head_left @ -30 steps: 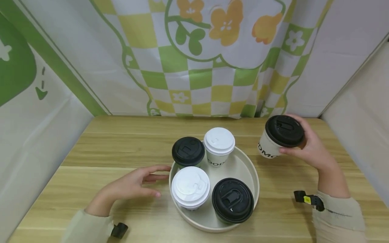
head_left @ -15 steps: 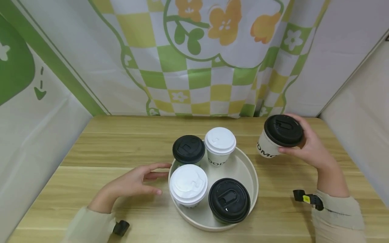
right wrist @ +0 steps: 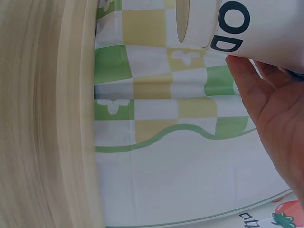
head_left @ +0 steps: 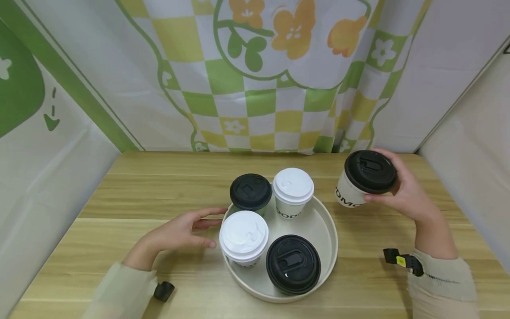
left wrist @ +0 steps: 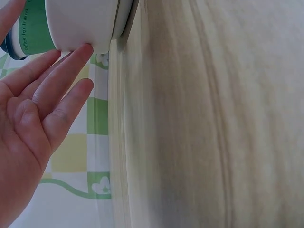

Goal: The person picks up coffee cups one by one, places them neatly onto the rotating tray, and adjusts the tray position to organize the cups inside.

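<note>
My right hand [head_left: 410, 195] grips a white paper coffee cup [head_left: 347, 191] with a black lid and dark lettering. The right wrist view shows that cup [right wrist: 280, 28] held off the tabletop, its base apart from the wood. On the left, my left hand [head_left: 179, 230] touches the rim of a round cream tray [head_left: 328, 261] with its fingers extended. On the tray stand a white-lidded cup [head_left: 244, 235] at the left, a black-lidded cup [head_left: 251, 192] at the back left, a white-lidded cup [head_left: 292, 186] at the back and a large black-lidded cup [head_left: 294, 263] at the front.
The tray rests on a wooden table [head_left: 159, 186]. A checked, flower-printed curtain [head_left: 259, 106] hangs along the back edge, and pale fabric walls [head_left: 474, 146] stand at both sides. Each forearm wears a black strap [head_left: 404, 261].
The tray has turned clockwise: the front cup moved left, the left cup moved back and the back cups moved right. My left hand followed slightly back and right; the right hand barely moved.
</note>
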`<state>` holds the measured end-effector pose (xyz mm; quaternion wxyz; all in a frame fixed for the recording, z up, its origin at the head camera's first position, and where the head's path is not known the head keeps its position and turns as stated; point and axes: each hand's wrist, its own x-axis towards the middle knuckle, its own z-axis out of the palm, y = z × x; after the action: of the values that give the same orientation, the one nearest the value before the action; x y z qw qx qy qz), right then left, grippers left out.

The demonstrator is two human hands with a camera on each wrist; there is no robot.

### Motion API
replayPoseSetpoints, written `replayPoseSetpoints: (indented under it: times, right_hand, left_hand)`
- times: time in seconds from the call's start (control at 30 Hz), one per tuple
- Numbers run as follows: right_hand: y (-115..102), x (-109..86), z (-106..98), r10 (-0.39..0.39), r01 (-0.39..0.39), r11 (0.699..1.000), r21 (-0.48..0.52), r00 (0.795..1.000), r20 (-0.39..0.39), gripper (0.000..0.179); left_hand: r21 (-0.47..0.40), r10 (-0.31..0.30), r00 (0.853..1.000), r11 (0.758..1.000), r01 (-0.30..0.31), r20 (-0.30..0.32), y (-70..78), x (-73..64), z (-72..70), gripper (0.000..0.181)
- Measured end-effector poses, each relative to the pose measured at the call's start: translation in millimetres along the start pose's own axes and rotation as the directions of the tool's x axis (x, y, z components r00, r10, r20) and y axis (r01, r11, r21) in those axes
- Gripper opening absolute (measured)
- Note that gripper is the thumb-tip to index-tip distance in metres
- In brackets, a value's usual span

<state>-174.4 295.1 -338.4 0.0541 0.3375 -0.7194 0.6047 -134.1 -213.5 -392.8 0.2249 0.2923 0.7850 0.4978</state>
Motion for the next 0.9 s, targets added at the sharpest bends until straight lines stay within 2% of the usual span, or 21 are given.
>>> replayPoseSetpoints:
  times: [0.37, 0.7, 0.8, 0.9]
  right_hand:
    - [-8, 2.6, 5, -0.051, 0.05, 0.998, 0.029, 0.998, 0.024, 0.104]
    - [-20, 4.3, 14, 0.034, -0.034, 0.999, -0.008, 0.999, 0.013, 0.109]
    - [-24, 4.3, 15, 0.036, -0.036, 0.999, -0.003, 0.999, 0.017, 0.11]
    - [-28, 5.7, 16, -0.005, 0.005, 1.0, 0.017, 0.999, 0.043, 0.109]
  left_hand:
    - [-0.04, -0.013, 1.0, 0.999, 0.014, 0.017, -2.6, 9.5, -3.6, 0.084]
    - [-0.026, -0.021, 0.999, 0.999, 0.021, 0.032, -5.2, 15.7, -6.1, 0.086]
    - [-0.019, -0.017, 0.999, 1.0, 0.018, 0.036, -5.0, 16.8, -6.6, 0.088]
    - [-0.006, -0.007, 0.999, 1.0, 0.008, 0.038, -4.4, 17.3, -6.8, 0.089]
